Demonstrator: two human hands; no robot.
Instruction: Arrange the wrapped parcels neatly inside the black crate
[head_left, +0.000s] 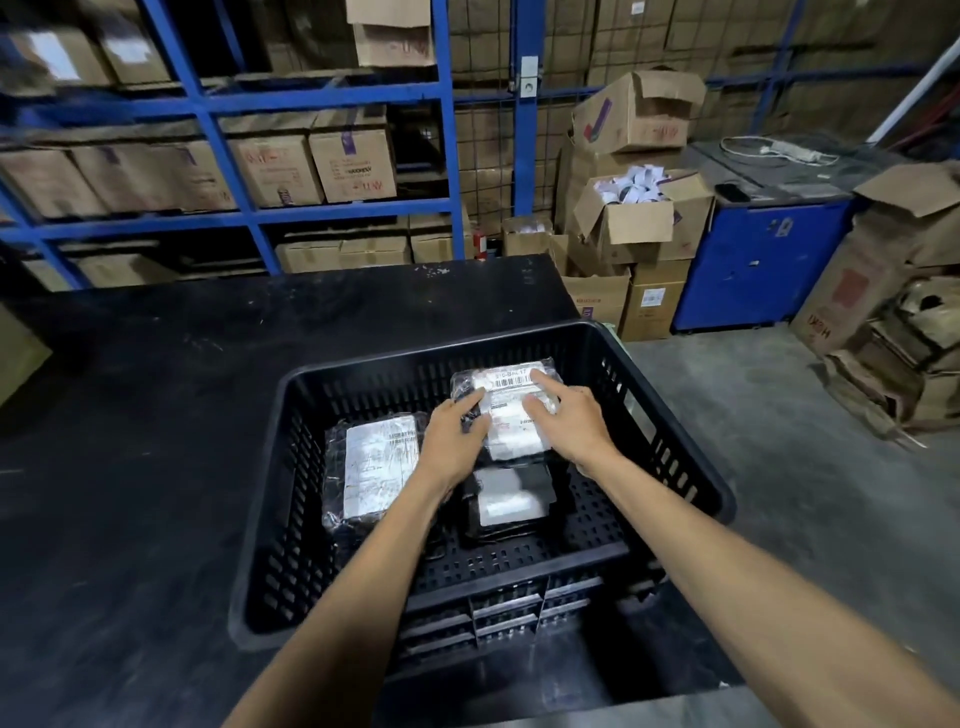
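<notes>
A black slatted crate (670, 447) sits on a black table (130, 441). Three black-wrapped parcels with white labels lie inside it. One parcel (371, 473) lies flat at the left. Another parcel (506, 501) lies in the middle near the front. A third parcel (506, 402) rests tilted at the back right, partly over the middle one. My left hand (452, 441) holds that back parcel's left edge, and my right hand (566, 421) lies on top of its label with fingers spread.
Blue shelving (223, 156) full of cardboard boxes stands behind the table. Open cartons (634, 218) and a blue cabinet (753, 265) stand at the right on the grey floor. Crushed boxes (893, 353) pile at the far right.
</notes>
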